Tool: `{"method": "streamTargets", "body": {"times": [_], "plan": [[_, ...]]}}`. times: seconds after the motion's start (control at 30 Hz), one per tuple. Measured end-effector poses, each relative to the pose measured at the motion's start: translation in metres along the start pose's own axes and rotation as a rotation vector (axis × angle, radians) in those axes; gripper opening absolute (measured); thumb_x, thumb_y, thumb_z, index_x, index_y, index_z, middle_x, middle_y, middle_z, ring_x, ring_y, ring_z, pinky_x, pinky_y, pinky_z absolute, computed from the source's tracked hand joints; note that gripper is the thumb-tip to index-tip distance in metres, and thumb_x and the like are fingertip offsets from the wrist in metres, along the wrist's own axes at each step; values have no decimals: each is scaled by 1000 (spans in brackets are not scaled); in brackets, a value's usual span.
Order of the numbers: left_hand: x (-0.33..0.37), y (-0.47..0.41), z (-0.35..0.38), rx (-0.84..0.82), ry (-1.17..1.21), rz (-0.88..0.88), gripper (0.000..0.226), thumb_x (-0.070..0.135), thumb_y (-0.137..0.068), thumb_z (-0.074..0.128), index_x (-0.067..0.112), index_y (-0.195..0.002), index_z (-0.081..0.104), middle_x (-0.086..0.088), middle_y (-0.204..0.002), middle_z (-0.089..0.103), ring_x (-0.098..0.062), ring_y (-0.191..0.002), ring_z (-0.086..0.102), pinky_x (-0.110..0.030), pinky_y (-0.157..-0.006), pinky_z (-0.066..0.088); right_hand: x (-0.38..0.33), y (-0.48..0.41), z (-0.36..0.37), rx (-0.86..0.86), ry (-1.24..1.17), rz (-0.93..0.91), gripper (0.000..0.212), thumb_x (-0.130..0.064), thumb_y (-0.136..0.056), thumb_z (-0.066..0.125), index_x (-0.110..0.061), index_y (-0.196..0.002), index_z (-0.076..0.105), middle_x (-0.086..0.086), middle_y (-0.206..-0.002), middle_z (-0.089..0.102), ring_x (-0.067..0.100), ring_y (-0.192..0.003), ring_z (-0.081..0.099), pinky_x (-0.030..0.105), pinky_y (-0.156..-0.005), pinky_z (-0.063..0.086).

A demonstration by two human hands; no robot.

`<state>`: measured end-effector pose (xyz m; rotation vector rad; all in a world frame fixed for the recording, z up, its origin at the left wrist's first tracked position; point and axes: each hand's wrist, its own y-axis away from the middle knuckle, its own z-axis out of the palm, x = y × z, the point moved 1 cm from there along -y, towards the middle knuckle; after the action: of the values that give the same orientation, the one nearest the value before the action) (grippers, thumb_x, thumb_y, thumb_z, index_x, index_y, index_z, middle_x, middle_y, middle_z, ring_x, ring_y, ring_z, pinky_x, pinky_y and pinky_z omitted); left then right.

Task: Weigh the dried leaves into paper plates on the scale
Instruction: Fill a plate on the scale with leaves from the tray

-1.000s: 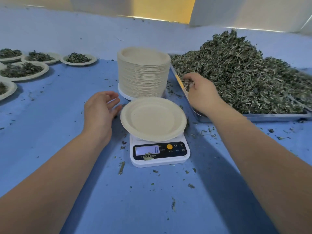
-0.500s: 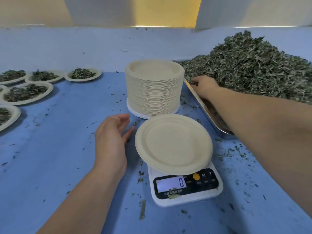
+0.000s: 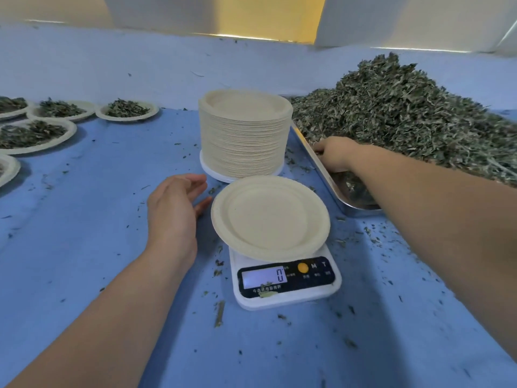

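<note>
Fingers (image 3: 193, 182) of left hand (image 3: 174, 211) straight and a little apart, holding nothing, just left of empty paper plate (image 3: 270, 217). Plate sitting on white scale (image 3: 288, 292), with a 0 on the little screen. Over in metal tray (image 3: 316, 166), right hand (image 3: 334, 155) at the edge of the big heap of dried leaves (image 3: 405, 119). Fingers there tucked into the leaves; hard to tell if holding any. Tall stack of plates (image 3: 243, 135) just behind the scale. Far off to the left, plates with leaves (image 3: 127, 110) on blue counter (image 3: 84, 247). Leaf crumbs all around.
</note>
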<state>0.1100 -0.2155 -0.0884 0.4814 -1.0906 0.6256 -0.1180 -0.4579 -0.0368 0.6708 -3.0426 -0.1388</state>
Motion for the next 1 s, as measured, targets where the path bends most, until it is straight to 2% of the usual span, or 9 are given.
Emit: {"method": "streamTargets", "body": {"times": [0.23, 0.37, 0.47, 0.57, 0.67, 0.7, 0.77, 0.83, 1.0], "plan": [[1, 1, 0, -5, -28, -4, 27, 7, -95, 45, 13, -88, 70, -5, -109, 76, -12, -105, 73, -26, -76, 57, 3, 55, 1, -35, 4, -8, 26, -29, -103, 52, -24, -123, 68, 10, -114, 69, 32, -98, 62, 40, -85, 55], [2, 1, -1, -12, -31, 0, 26, 6, -92, 45, 12, -89, 70, -6, -107, 76, -13, -103, 73, -25, -76, 57, 4, 80, 0, 14, -27, -17, 37, -24, -98, 55, -27, -134, 63, 8, -123, 68, 30, -101, 62, 36, -85, 53], [2, 2, 1, -9, -39, -3, 24, 7, -90, 46, 12, -88, 70, -7, -107, 76, -14, -103, 74, -23, -73, 57, 6, 90, 0, 97, -91, 2, 54, -33, -94, 61, -29, -146, 50, 5, -133, 63, 30, -111, 61, 38, -90, 53], [2, 3, 2, -8, -44, -5, 23, 7, -87, 47, 12, -87, 70, -7, -107, 76, -15, -103, 74, -22, -70, 56, 12, 92, 4, 167, -50, 36, 65, -48, -88, 58, -34, -148, 37, 6, -122, 66, 32, -106, 60, 44, -91, 52], [2, 3, 2, -5, -51, -9, 24, 6, -87, 47, 12, -87, 70, -7, -105, 77, -16, -103, 74, -22, -70, 56, 13, 87, 15, -1, -102, 82, 77, -47, -99, 49, -37, -158, 1, 20, -116, 64, 35, -100, 59, 47, -91, 47], [3, 3, 2, -2, -51, -11, 25, 6, -87, 46, 12, -86, 70, -7, -104, 77, -16, -103, 74, -22, -71, 56, 11, 86, 17, -74, -140, 72, 75, -41, -103, 45, -34, -160, -3, 22, -117, 64, 35, -98, 61, 46, -91, 47], [3, 3, 2, 0, -52, -13, 26, 5, -87, 46, 12, -85, 70, -7, -104, 77, -16, -102, 74, -23, -71, 57, 8, 84, 16, -135, -125, 37, 60, -32, -106, 40, -27, -160, 15, 19, -134, 59, 35, -110, 60, 44, -97, 46], [4, 3, 2, 3, -59, -15, 26, 5, -87, 46, 13, -84, 70, -7, -103, 77, -17, -102, 74, -23, -70, 57, 6, 83, 15, -90, -32, 11, 48, -27, -106, 41, -22, -154, 36, 15, -142, 56, 36, -118, 57, 41, -98, 46], [3, 3, 3, -10, -65, -4, 26, 4, -88, 46, 12, -83, 70, -7, -102, 77, -18, -103, 74, -24, -72, 58, 1, 88, 12, 111, 12, 2, 36, -15, -99, 52, -15, -134, 59, 16, -123, 66, 36, -103, 60, 41, -87, 52]]}}
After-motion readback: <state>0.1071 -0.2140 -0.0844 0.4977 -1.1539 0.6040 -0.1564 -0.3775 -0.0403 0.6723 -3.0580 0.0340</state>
